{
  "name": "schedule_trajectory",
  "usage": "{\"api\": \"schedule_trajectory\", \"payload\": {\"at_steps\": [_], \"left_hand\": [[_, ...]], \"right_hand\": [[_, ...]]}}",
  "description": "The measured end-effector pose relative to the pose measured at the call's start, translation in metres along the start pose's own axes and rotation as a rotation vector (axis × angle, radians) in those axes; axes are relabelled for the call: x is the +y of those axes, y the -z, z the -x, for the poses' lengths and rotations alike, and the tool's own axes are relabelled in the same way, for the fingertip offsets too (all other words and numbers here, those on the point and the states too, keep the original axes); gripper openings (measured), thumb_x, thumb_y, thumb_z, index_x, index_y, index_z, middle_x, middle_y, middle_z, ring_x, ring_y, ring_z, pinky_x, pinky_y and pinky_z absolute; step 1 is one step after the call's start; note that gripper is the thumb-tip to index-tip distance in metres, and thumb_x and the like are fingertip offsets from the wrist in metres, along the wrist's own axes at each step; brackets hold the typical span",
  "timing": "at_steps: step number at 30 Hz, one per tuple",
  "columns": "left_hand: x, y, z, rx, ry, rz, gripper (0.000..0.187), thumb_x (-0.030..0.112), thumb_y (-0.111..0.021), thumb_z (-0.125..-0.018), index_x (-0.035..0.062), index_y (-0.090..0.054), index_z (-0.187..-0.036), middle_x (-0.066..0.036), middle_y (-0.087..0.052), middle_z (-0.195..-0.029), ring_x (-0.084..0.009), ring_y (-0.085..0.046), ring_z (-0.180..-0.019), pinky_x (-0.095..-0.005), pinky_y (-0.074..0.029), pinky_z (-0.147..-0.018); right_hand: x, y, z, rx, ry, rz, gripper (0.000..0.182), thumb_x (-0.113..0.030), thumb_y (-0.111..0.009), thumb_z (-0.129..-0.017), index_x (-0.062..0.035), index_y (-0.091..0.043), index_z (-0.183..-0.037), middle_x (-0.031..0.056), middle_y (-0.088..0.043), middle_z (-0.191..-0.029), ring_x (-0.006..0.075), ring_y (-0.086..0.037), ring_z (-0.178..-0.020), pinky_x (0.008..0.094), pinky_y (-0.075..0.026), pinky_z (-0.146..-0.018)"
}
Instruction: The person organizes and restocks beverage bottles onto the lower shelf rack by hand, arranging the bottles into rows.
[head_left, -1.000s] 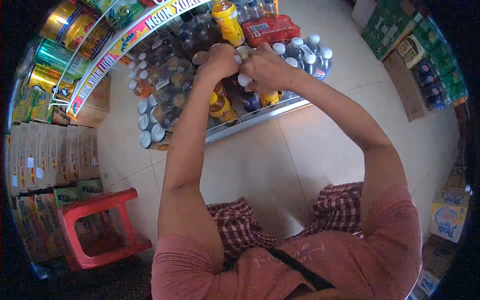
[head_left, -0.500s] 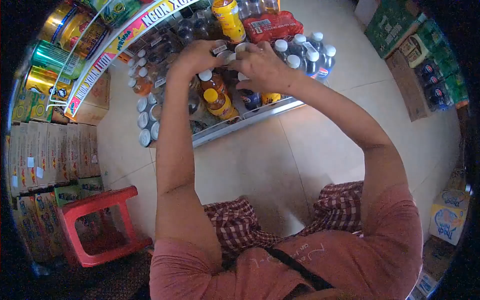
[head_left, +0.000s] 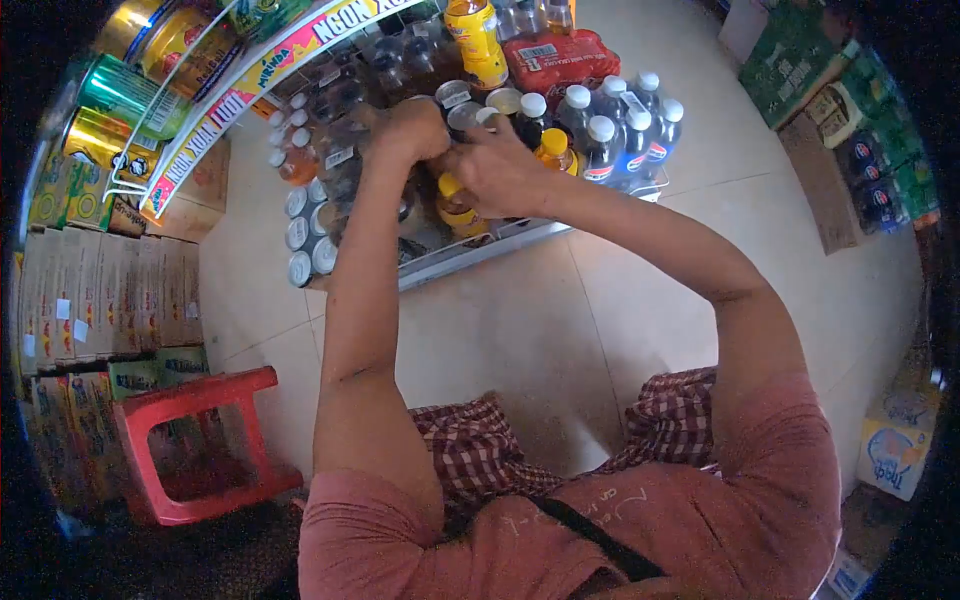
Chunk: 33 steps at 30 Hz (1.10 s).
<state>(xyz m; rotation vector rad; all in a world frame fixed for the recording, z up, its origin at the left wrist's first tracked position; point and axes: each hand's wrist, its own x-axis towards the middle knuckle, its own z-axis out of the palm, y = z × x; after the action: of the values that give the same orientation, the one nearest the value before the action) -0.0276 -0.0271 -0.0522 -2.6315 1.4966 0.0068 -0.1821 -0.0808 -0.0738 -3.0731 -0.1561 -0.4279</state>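
My left hand (head_left: 412, 132) is closed above the middle of a low rack (head_left: 480, 253) of drinks. My right hand (head_left: 495, 178) curls in from the right, its fingers meeting the left hand's. Whatever sits in their grip is hidden by the hands. Just below them stands a yellow-capped bottle (head_left: 460, 212), partly covered by the right hand. Cans with pale tops (head_left: 455, 95) lie just beyond the fingers. Right of my right hand are another yellow-capped bottle (head_left: 556, 150) and a dark bottle with a white cap (head_left: 532, 112).
White-capped cola bottles (head_left: 620, 130) crowd the rack's right end, near a red shrink-wrapped pack (head_left: 562, 62). Silver-topped cans (head_left: 300, 235) stand at its left end. A wire shelf of cans (head_left: 170, 150) overhangs the left side. A red stool (head_left: 205, 440) stands near stacked cartons (head_left: 110, 300).
My right hand has shifted left and down, uncovering bottles on the right. My left hand has moved slightly right and curled tighter. The orange bottle with a white cap is now covered.
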Motion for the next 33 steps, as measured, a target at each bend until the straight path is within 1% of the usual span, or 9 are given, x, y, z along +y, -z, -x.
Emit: {"api": "schedule_trajectory", "payload": {"at_steps": [2,6,8,11,18,20,24,28,33], "left_hand": [[0.005,0.004,-0.007,-0.161,0.047,0.108,0.032,0.014,-0.056,-0.069,0.0027,-0.062,-0.098,-0.014,-0.059,-0.107,-0.0311,-0.054,-0.103,-0.0711,-0.018,-0.087],[0.009,0.006,-0.009,-0.146,0.037,0.127,0.030,0.012,-0.056,-0.067,0.0014,-0.063,-0.094,-0.016,-0.060,-0.104,-0.0323,-0.056,-0.100,-0.0640,-0.026,-0.090],[0.005,0.002,-0.011,-0.168,-0.055,0.099,0.030,0.012,-0.058,-0.066,0.0017,-0.064,-0.094,-0.018,-0.060,-0.100,-0.0322,-0.058,-0.095,-0.0484,-0.041,-0.087],[0.001,-0.001,-0.012,-0.164,-0.125,0.020,0.029,0.013,-0.059,-0.066,0.0044,-0.065,-0.092,-0.017,-0.061,-0.097,-0.0323,-0.060,-0.089,-0.0372,-0.048,-0.080],[-0.014,0.031,0.023,0.036,-0.238,0.327,0.034,0.021,-0.067,-0.060,0.0086,-0.065,-0.091,-0.016,-0.062,-0.095,-0.0311,-0.060,-0.086,-0.0360,-0.048,-0.078],[-0.011,0.046,0.043,-0.170,-0.294,0.253,0.040,0.027,-0.069,-0.059,0.0092,-0.064,-0.094,-0.015,-0.062,-0.094,-0.0298,-0.060,-0.088,-0.0368,-0.048,-0.077],[0.017,0.027,0.068,-0.223,-0.342,0.206,0.036,0.025,-0.067,-0.062,0.0085,-0.064,-0.094,-0.013,-0.063,-0.094,-0.0299,-0.060,-0.087,-0.0399,-0.048,-0.075],[0.025,-0.008,0.069,0.049,-0.077,0.197,0.031,0.026,-0.064,-0.065,0.0056,-0.063,-0.088,-0.013,-0.062,-0.095,-0.0317,-0.060,-0.086,-0.0480,-0.045,-0.076],[0.015,0.018,0.069,-0.262,-0.124,0.176,0.033,0.029,-0.063,-0.067,0.0035,-0.063,-0.088,-0.016,-0.061,-0.096,-0.0304,-0.060,-0.088,-0.0580,-0.033,-0.086]], "right_hand": [[0.006,0.000,0.007,0.087,0.011,-0.009,0.047,-0.031,-0.066,-0.065,-0.0091,-0.055,-0.105,0.0117,-0.058,-0.096,0.0271,-0.053,-0.097,0.0565,-0.033,-0.084],[0.006,0.006,0.010,0.096,-0.015,0.006,0.042,-0.027,-0.067,-0.068,-0.0082,-0.054,-0.103,0.0092,-0.058,-0.096,0.0262,-0.051,-0.098,0.0490,-0.031,-0.083],[0.003,0.006,0.008,0.150,-0.002,0.030,0.041,-0.027,-0.066,-0.070,-0.0078,-0.054,-0.104,0.0099,-0.058,-0.096,0.0265,-0.051,-0.097,0.0482,-0.033,-0.082],[0.002,0.006,0.003,0.071,-0.040,-0.054,0.039,-0.027,-0.064,-0.072,-0.0089,-0.055,-0.106,0.0092,-0.059,-0.098,0.0268,-0.050,-0.099,0.0478,-0.034,-0.083],[0.022,0.029,0.012,-0.027,-0.142,-0.139,0.027,-0.018,-0.062,-0.074,-0.0094,-0.059,-0.099,0.0103,-0.060,-0.096,0.0283,-0.055,-0.091,0.0423,-0.041,-0.080],[0.033,0.031,0.021,-0.045,-0.166,-0.170,0.025,-0.014,-0.061,-0.073,-0.0084,-0.060,-0.098,0.0117,-0.060,-0.094,0.0288,-0.056,-0.088,0.0406,-0.043,-0.077],[0.018,0.036,0.033,0.004,-0.231,-0.262,0.023,-0.006,-0.060,-0.070,-0.0054,-0.060,-0.094,0.0153,-0.057,-0.089,0.0302,-0.057,-0.081,0.0373,-0.047,-0.069],[-0.021,0.017,0.039,0.220,-0.287,-0.295,0.026,-0.006,-0.061,-0.069,-0.0040,-0.058,-0.095,0.0146,-0.051,-0.086,0.0313,-0.053,-0.080,0.0391,-0.044,-0.069],[-0.029,-0.012,0.043,0.354,-0.352,-0.004,0.029,-0.013,-0.061,-0.065,-0.0076,-0.058,-0.094,0.0115,-0.046,-0.087,0.0294,-0.046,-0.083,0.0392,-0.040,-0.070]]}}
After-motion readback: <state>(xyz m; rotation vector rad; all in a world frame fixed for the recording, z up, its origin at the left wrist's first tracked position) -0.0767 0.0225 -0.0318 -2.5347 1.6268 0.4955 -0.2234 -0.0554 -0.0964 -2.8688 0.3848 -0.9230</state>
